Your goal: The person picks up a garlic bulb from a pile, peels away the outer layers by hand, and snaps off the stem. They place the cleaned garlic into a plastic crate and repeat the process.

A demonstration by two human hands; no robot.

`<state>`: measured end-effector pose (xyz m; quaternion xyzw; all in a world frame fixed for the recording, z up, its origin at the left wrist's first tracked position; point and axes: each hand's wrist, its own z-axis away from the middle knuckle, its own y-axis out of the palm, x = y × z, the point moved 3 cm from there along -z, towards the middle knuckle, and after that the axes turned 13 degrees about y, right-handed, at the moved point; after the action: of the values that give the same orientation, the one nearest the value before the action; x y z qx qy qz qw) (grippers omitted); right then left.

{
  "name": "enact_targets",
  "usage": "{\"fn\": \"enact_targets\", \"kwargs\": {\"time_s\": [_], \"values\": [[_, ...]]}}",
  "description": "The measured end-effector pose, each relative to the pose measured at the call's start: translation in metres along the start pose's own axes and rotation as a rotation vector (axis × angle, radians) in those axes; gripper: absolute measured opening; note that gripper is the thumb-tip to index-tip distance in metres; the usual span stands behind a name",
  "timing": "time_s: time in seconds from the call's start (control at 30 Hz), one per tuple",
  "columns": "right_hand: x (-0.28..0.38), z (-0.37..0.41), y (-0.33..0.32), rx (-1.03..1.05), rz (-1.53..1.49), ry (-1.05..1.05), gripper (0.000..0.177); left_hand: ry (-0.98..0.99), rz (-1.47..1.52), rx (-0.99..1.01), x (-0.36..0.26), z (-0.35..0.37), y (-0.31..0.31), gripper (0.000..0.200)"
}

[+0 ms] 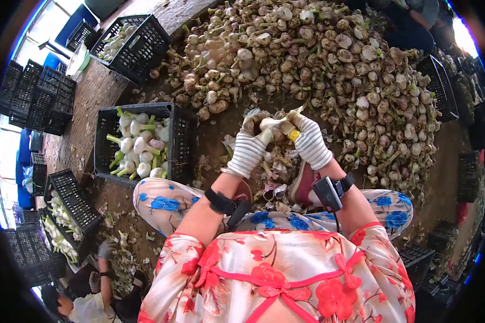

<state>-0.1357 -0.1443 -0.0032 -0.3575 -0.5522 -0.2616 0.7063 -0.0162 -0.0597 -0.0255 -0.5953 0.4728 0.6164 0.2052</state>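
Note:
In front of me a whitish garlic bulb point(273, 124) is held between my two hands, its pale stem angled down toward my left palm. My left hand point(248, 144), in a striped knit glove, is closed around it. My right hand point(312, 142), gloved alike, pinches at the bulb's other side, where papery skin sticks out. A yellow band or piece point(293, 135) shows by its fingers. Cleaned bulbs with green stems point(140, 142) fill much of the black crate point(172, 145) to my left. Loose peelings point(275, 188) lie between my shoes.
A large heap of unpeeled garlic point(307, 59) spreads ahead and to the right. Another black crate point(140, 56) of garlic stands at the upper left. More filled crates point(73, 210) and stacked crates point(40, 97) are farther left. Another person point(94, 301) works at the lower left.

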Motion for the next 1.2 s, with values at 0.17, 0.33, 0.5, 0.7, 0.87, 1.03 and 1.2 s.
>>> {"fn": "enact_targets", "kwargs": {"time_s": [0.17, 0.33, 0.5, 0.7, 0.87, 1.03, 1.2], "values": [[-0.003, 0.004, -0.003, 0.182, -0.583, 0.259, 0.023, -0.284, 0.461, 0.173, 0.004, -0.005, -0.013, 0.024], [-0.017, -0.003, 0.000, 0.177, -0.689, 0.389, 0.025, -0.353, 0.436, 0.044, 0.016, -0.010, -0.012, 0.037], [-0.010, -0.005, 0.010, 0.009, -0.308, 0.203, 0.019, -0.131, 0.201, -0.019, 0.002, -0.006, -0.012, 0.048], [-0.015, -0.047, -0.010, -0.059, -0.015, 0.098, 0.015, -0.302, 0.337, 0.196, -0.021, -0.003, -0.013, 0.055], [0.007, -0.018, 0.001, 0.189, -0.593, 0.345, 0.024, -0.339, 0.505, 0.090, -0.015, -0.007, -0.013, 0.068], [-0.010, -0.021, 0.023, 0.028, -0.347, 0.101, 0.034, -0.197, 0.326, 0.102, -0.002, -0.007, -0.018, 0.057], [-0.029, -0.033, 0.013, -0.037, -0.257, 0.158, 0.028, -0.206, 0.288, -0.079, 0.005, -0.015, -0.032, 0.037]]}}
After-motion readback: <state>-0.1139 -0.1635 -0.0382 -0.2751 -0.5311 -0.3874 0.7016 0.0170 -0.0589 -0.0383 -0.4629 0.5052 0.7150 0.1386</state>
